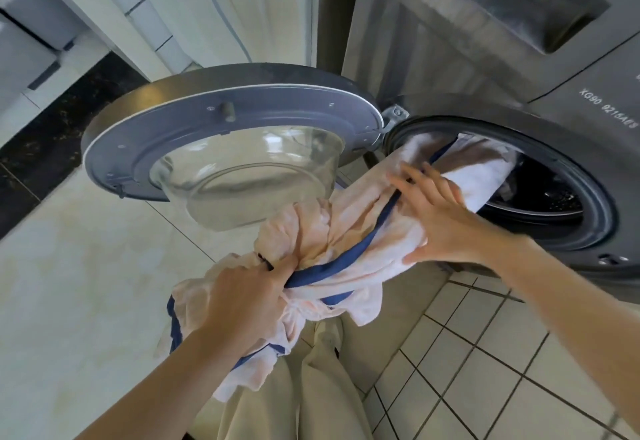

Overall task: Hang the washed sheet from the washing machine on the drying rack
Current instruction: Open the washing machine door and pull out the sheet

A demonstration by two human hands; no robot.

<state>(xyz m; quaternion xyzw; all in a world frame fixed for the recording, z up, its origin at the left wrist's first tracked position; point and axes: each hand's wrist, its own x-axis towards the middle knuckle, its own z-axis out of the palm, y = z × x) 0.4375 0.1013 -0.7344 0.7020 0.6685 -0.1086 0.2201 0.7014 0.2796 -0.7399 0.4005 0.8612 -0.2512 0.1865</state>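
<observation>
A pale peach sheet (349, 231) with a dark blue trim stretches out of the round drum opening of the grey washing machine (568, 148). Part of the sheet is still inside the drum. My left hand (242, 297) grips a bunched end of the sheet low in the middle of the view. My right hand (440, 217) lies on the sheet just outside the opening, fingers spread and wrapping round the roll of fabric. No drying rack is in view.
The machine's round door (221, 148) with its glass bowl stands swung open to the left, close to the sheet. Beige floor tiles lie below, with white tiles at the lower right. My light trousers (311, 387) show at the bottom.
</observation>
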